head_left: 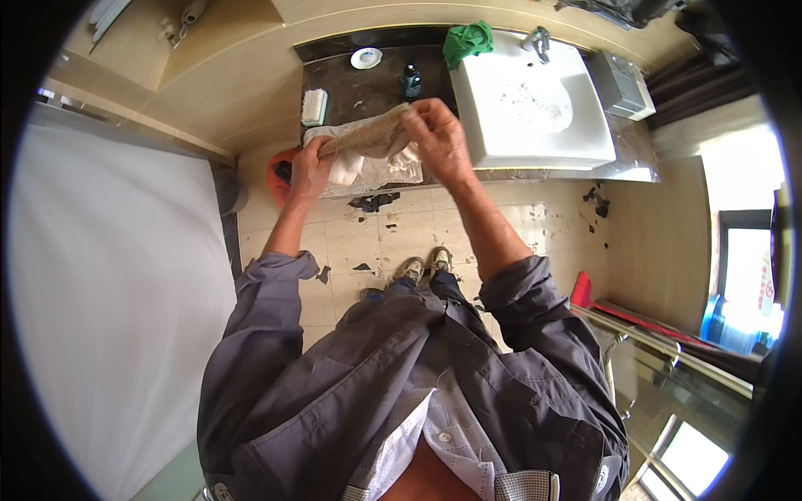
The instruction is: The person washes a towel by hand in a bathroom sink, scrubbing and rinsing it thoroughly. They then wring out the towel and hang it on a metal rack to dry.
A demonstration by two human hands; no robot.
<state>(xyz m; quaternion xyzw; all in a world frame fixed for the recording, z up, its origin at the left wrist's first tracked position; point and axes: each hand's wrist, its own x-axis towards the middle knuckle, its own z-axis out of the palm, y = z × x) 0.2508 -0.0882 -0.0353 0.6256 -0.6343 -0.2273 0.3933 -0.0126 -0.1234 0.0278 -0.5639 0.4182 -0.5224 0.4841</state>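
A stained, off-white cloth (366,139) is stretched between my two hands above the front of a dark stone counter (376,79). My left hand (310,171) pinches its left end, and my right hand (439,144) grips the upper right corner between thumb and fingers. Under it, more pale cloth (399,174) lies bunched and spread over the counter's front edge. Close behind the held cloth stand a dark bottle (410,82) and a white-and-teal scrubbing sponge (314,108).
Right of my hands sits a white basin (535,150) with dark specks, a tap (537,43) and a green cloth (468,42) on its corner. A small white dish (366,58) and grey box (620,83) are on the counter. Dark scraps (373,202) litter the tiled floor.
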